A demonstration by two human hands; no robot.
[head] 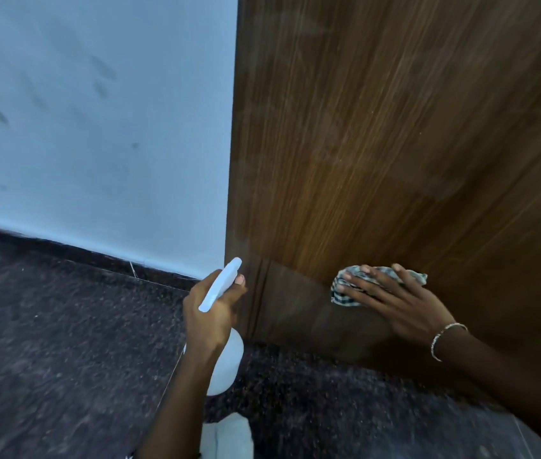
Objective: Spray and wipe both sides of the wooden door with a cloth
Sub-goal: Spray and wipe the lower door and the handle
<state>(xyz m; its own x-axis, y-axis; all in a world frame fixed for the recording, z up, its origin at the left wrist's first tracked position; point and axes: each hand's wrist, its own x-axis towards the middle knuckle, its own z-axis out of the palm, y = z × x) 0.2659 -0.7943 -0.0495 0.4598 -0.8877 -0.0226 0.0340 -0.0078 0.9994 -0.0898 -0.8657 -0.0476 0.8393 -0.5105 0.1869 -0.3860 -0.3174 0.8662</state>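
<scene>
Dark floor [63,326]: wiping the wooden door [395,144] near its foot.
Spread right hand [398,303] presses cloth [340,294] at 4 o'clock; left hand [209,313] grips spray bottle [226,366] at 6; next, likely sweep sideways.

The brown wooden door [395,144] fills the right side and reaches down to the dark speckled floor [63,342]. The pale painted wall [96,127] runs left of the door's edge. Low on the door's face, the right hand [395,303] presses flat on the checked crumpled cloth [340,294], which lies against the door. Just left of the door's edge, above the floor, the left hand [209,316] grips the white plastic spray bottle [226,362], nozzle end nearest the door.
</scene>
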